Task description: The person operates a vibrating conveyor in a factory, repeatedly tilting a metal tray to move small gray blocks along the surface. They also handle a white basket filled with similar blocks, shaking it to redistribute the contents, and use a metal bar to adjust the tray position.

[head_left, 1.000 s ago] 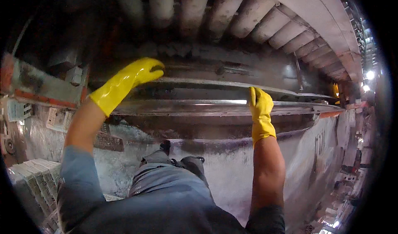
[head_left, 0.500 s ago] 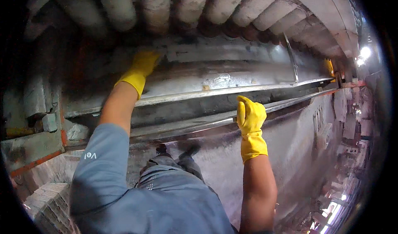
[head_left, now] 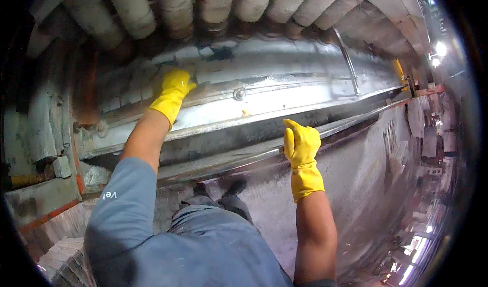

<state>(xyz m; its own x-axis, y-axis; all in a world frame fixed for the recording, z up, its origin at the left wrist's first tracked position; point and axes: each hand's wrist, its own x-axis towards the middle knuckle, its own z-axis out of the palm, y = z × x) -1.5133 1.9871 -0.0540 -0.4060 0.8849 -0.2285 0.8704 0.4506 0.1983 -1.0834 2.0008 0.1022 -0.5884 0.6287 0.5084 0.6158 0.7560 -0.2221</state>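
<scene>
My left hand (head_left: 174, 91), in a yellow rubber glove, reaches over a long grey metal surface (head_left: 284, 95) behind the front rail. Its thumb stands apart at the right; the other fingers bend away, mostly out of sight, and nothing shows in the hand. My right hand (head_left: 302, 143), gloved the same way, is closed at the outer metal rail (head_left: 335, 129). Its fingers curl under, and I cannot tell whether they grip the rail. Between the inner ledge (head_left: 213, 128) and the outer rail runs a dark gap (head_left: 229, 137). A small round fitting (head_left: 239, 94) sits on the bright surface.
Overhead, a row of thick pale cylinders (head_left: 218, 2) curves across. A thin metal bar (head_left: 348, 61) slants at the right, near a yellow part (head_left: 400, 71). Stacked pale blocks (head_left: 66, 259) stand at lower left. A stained floor (head_left: 351, 195) lies to my right.
My left hand has drawn slightly nearer, its thumb now showing apart. The metal surface looks brighter, and the round fitting now shows clearly. My right hand stays closed near the rail.
</scene>
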